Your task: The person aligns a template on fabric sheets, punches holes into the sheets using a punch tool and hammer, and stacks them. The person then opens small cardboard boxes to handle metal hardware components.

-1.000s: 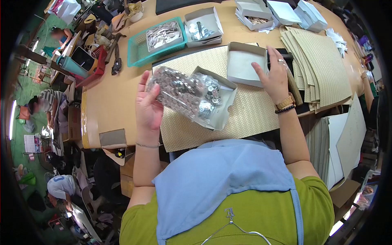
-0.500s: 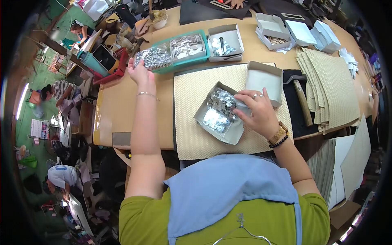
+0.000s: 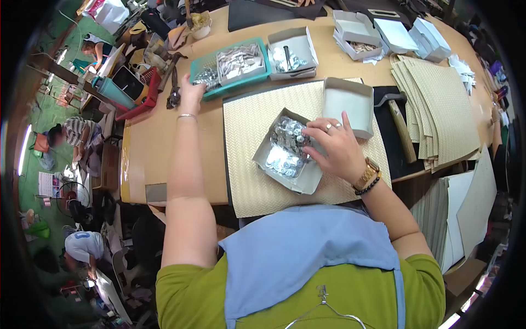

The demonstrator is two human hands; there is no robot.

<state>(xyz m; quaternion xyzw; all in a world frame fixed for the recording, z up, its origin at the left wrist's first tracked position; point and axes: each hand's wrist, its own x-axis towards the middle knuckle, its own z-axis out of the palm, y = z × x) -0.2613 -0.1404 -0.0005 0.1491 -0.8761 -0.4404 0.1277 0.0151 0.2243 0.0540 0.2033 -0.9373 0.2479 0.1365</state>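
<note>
My left hand point(image 3: 192, 96) reaches to the left end of a teal basket point(image 3: 266, 57), its fingers closed at the edge of a clear bag of silver metal pieces point(image 3: 205, 78); the fingertips are partly hidden. A shallow open carton point(image 3: 298, 185) sits tilted on a woven mat point(image 3: 246, 192). Inside it are a clear bag of darker metal buttons point(image 3: 287, 131) and a bag of shiny silver discs point(image 3: 282, 160). Over the carton's right side, my right hand point(image 3: 337, 148) curls its thumb and fingers on the bag of darker buttons.
An open white box point(image 3: 348, 107) lies beside the carton. To the right are a hammer point(image 3: 402, 131) and stacked woven sheets point(image 3: 433, 109). Behind stands a box with small bags point(image 3: 290, 59). A red basket point(image 3: 145, 104) is at the left edge; other people work farther left.
My left hand has lowered the bag of silver pieces into the teal basket's left end. My right hand stays at the carton. The view has shifted slightly.
</note>
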